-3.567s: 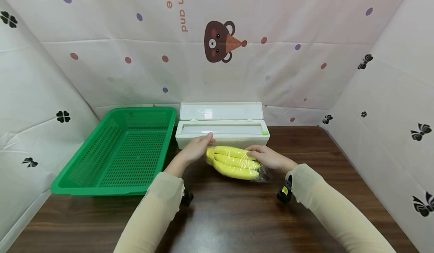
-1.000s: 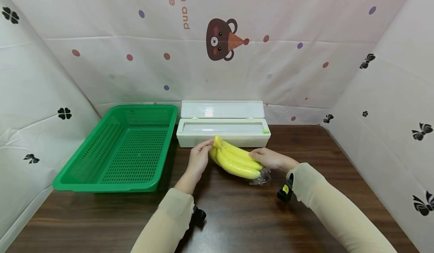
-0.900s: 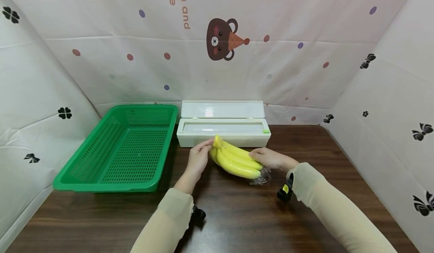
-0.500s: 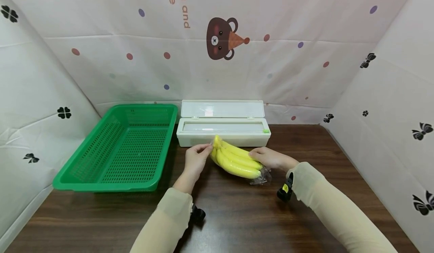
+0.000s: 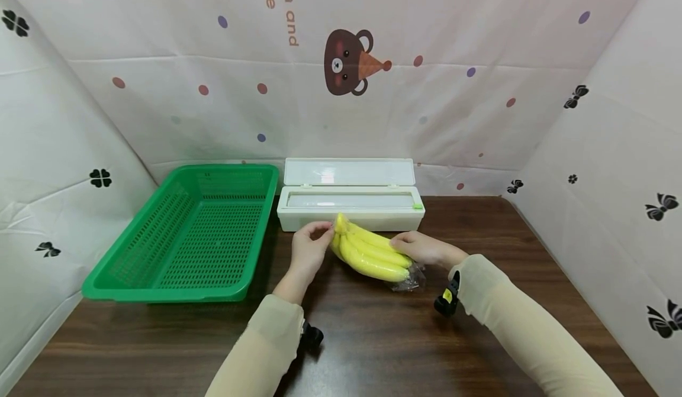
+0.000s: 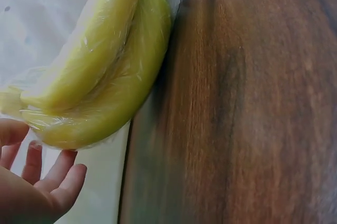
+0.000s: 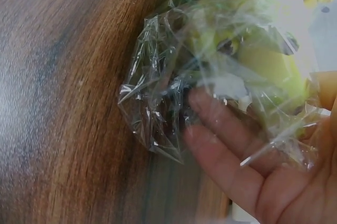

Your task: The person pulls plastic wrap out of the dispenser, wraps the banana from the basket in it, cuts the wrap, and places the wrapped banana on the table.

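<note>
A bunch of yellow bananas (image 5: pixel 373 256) wrapped in clear cling film is held at a slant in front of the white box. My right hand (image 5: pixel 426 249) grips its tip end, the thumb on top and the fingers underneath. In the right wrist view, loose crumpled cling film (image 7: pixel 158 98) bunches out past the tips, over two of the fingers. At the stem end my left hand (image 5: pixel 309 252) pinches the cling film between thumb and forefinger. The left wrist view shows its other fingers (image 6: pixel 68 187) loosely bent below the bananas (image 6: pixel 100 77).
The white cling film dispenser box (image 5: pixel 351 219) stands behind the bananas, its lid (image 5: pixel 348 172) raised and a green slider (image 5: pixel 417 206) at its right. A green plastic basket (image 5: pixel 213 237) sits on the left of the dark wooden table (image 5: pixel 383 349). Patterned cloth walls (image 5: pixel 453 119) enclose it.
Since the earliest frame the stem end has risen and turned away from me. My left hand has gone from flat beside the stem to pinching there. My right hand keeps its grip.
</note>
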Motion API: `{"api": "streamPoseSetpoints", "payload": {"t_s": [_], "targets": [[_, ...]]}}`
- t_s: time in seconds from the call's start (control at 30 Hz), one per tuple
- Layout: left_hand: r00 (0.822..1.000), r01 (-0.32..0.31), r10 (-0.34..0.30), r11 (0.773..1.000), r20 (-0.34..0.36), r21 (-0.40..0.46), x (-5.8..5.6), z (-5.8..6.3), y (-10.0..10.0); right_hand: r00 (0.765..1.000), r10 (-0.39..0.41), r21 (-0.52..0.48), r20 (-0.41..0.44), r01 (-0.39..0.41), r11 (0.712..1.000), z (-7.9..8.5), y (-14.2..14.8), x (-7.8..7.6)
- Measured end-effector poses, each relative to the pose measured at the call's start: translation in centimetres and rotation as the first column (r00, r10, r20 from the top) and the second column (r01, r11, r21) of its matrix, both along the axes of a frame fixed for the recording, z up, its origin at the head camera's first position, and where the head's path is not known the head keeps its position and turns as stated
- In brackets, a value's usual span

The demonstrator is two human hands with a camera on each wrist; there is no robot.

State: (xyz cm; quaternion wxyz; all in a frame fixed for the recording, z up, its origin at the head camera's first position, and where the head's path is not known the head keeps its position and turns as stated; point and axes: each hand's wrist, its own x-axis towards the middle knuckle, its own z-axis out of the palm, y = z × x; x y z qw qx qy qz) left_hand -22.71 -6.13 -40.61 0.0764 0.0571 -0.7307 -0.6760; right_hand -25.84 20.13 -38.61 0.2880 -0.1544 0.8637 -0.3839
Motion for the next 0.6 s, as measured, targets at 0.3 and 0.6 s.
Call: {"api": "streamPoseSetpoints", "payload": {"t_s": [0.3,0.6], "targets": [[0.992,0.030,-0.043,0.994,-0.117,-0.108,0.75,-0.01,0.48,0.998,0.035,0.029,-0.061,-0.034,0.999,-0.11,-0.06,-0.11],[0.989,0.016,-0.042,0.983,-0.141,-0.181,0.81,-0.04,0.89,0.995,0.040,0.036,-0.087,-0.037,0.999,-0.06,-0.21,0.11]]}}
